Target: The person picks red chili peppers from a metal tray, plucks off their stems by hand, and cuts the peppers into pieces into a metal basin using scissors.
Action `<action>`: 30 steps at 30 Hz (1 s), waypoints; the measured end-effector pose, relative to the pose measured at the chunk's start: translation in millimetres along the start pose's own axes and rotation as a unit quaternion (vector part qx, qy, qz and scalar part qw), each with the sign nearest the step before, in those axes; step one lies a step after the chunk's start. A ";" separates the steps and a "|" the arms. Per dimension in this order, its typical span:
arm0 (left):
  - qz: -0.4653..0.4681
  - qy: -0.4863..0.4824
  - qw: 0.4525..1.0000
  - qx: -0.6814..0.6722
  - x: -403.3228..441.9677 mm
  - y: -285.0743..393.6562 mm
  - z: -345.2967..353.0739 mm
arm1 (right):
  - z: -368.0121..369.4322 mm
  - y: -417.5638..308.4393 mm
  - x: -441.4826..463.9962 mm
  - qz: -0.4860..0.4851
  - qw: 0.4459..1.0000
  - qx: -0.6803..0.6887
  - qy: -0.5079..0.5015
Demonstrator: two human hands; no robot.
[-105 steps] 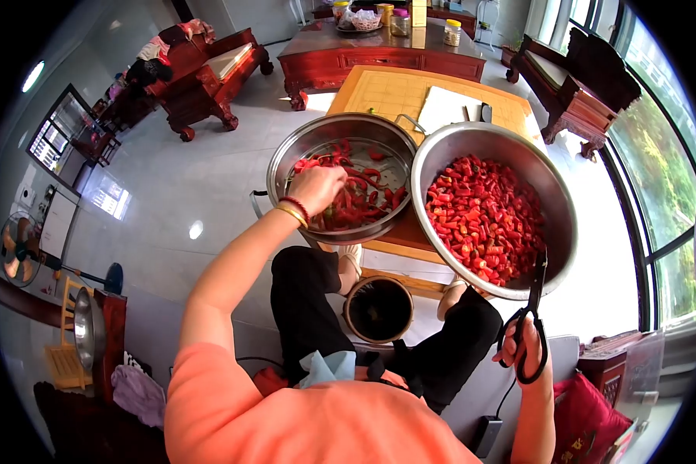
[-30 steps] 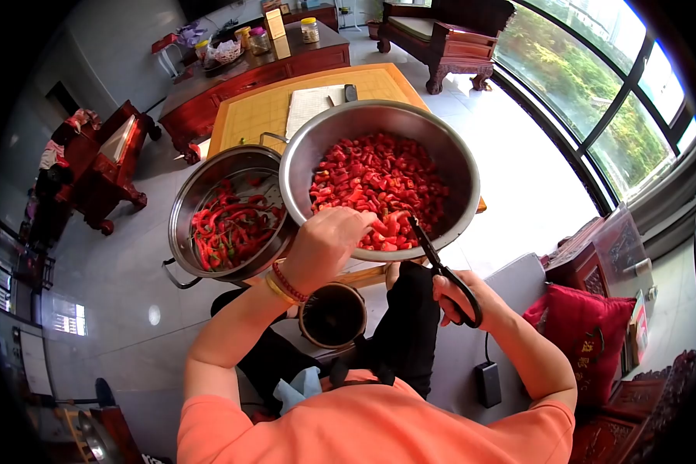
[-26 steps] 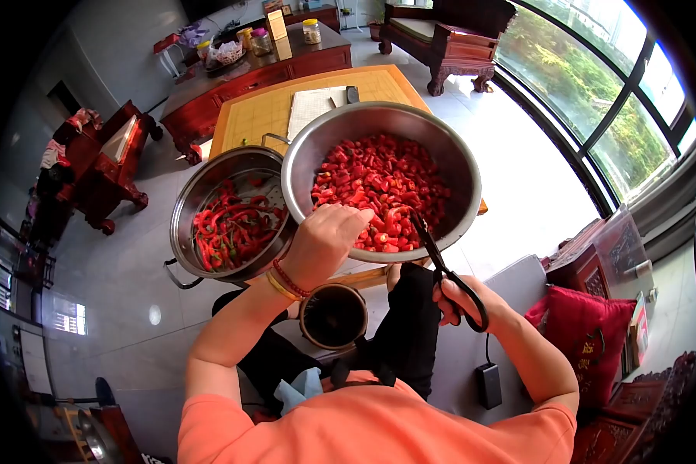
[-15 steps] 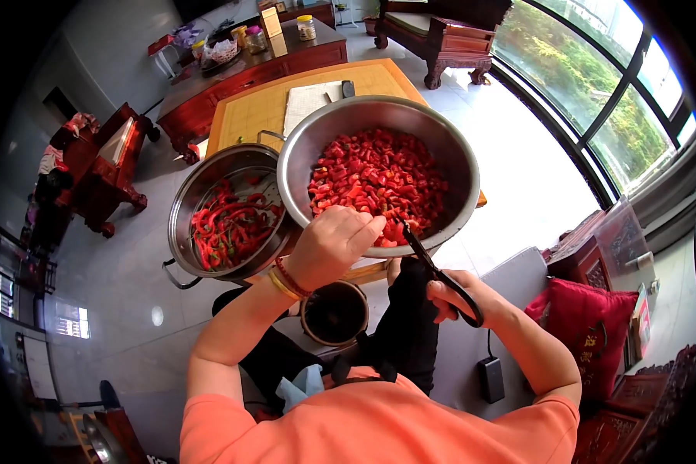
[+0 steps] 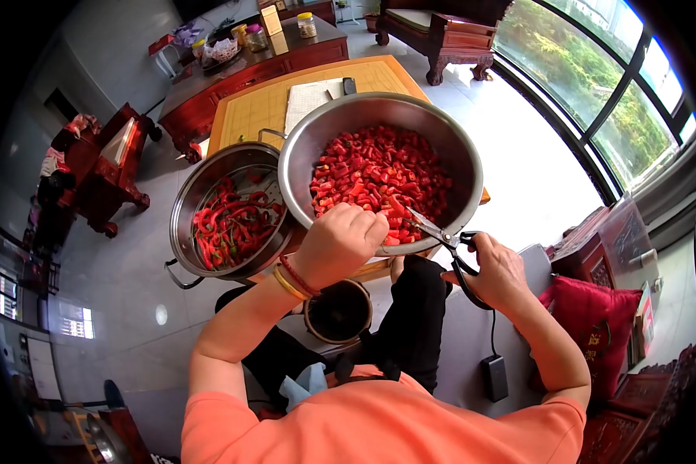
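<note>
The right hand (image 5: 496,271) gripped black-handled scissors (image 5: 443,236), their blades spread above the near side of a large metal bowl (image 5: 305,158) holding cut red peppers (image 5: 379,170). The left hand (image 5: 344,240) curled near the blade tips, its hold impossible to tell. Whole red peppers (image 5: 232,224) lay in a metal pot (image 5: 181,205) just left of the bowl.

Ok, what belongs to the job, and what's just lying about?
In use:
black-handled metal scissors
wide metal basin
red pepper pieces
round steel pot
long red peppers

Lying about:
square crimson cushion
black corded box
yellow-lidded clear jar
</note>
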State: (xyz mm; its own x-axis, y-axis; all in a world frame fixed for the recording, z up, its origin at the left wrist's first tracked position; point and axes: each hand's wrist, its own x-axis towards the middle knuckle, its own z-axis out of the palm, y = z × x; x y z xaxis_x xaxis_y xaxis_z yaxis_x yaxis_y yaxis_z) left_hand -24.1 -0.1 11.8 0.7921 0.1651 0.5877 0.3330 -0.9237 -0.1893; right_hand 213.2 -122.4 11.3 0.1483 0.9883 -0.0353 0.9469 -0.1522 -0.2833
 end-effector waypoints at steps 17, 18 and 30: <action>0.021 -0.017 1.000 -0.010 11.7 19.9 14.1 | 6.4 1.2 4.0 -0.003 0.997 -0.078 0.010; 0.010 -0.031 0.999 -0.022 9.6 19.1 14.5 | 4.4 0.9 6.0 0.016 0.997 -0.077 -0.021; -0.244 0.052 0.938 -0.241 2.5 12.4 7.0 | -5.8 2.1 -2.1 0.004 0.990 0.080 -0.113</action>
State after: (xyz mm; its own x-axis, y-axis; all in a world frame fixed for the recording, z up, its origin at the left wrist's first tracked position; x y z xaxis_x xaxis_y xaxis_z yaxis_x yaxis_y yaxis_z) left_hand -14.4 -8.7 5.4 0.5423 0.5980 0.5902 0.3534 -0.7996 0.4856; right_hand 216.5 -124.9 16.3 0.0710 0.9667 -0.2457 0.8861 -0.1742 -0.4295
